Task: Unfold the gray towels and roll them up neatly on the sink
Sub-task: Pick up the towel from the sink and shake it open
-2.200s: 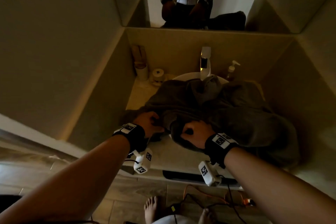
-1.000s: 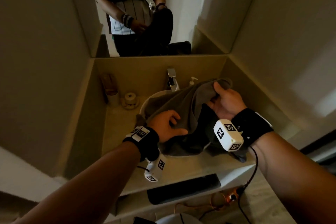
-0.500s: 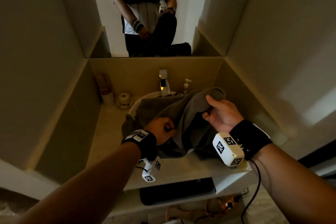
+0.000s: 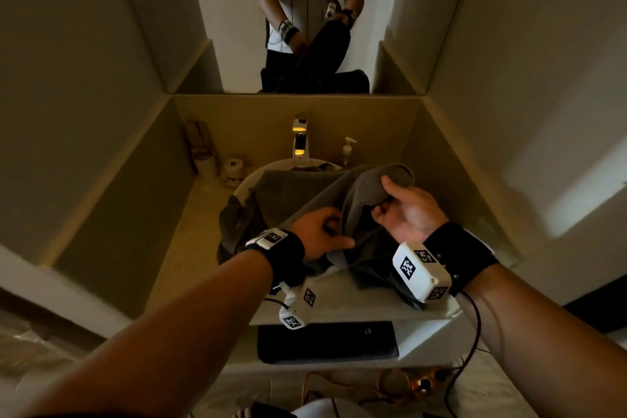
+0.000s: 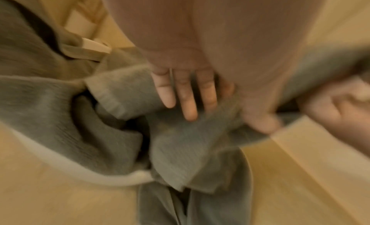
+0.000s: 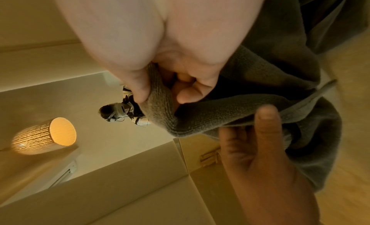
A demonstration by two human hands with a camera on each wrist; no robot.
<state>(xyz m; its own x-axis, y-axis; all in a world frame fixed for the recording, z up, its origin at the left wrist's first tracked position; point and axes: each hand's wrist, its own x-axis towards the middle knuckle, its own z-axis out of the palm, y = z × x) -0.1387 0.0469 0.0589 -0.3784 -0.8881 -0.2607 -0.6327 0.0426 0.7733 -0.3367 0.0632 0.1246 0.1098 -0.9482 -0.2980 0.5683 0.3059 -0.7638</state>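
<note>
I judged the job to be at the unfolding stage, with no rolling begun. My right hand [image 4: 409, 214] had its grip closed on an upper edge of the gray towel [image 4: 325, 200], thumb on one side of the hem and curled fingers on the other, holding that edge raised above the sink [image 4: 252, 176]. My left hand [image 4: 320, 236] worked lower down: the head view showed its thumb and fingers closed about a fold of the same cloth, though the blurred left wrist view showed some fingers [image 5: 188, 101] lying fairly straight against the fabric, so I took it as a loose grip on the towel rather than a firm one.

The towel was bunched, part of it in the basin, part draped over the front of the bench [image 4: 190, 248] and part lifted between my hands. I could not tell how many towels made up the heap, nor see any finished roll on the bench. By my reckoning everything remained: spreading this towel flat, rolling it, and doing the same for any others.

A faucet [image 4: 300, 137] and a soap dispenser [image 4: 347, 149] stood behind the basin.
</note>
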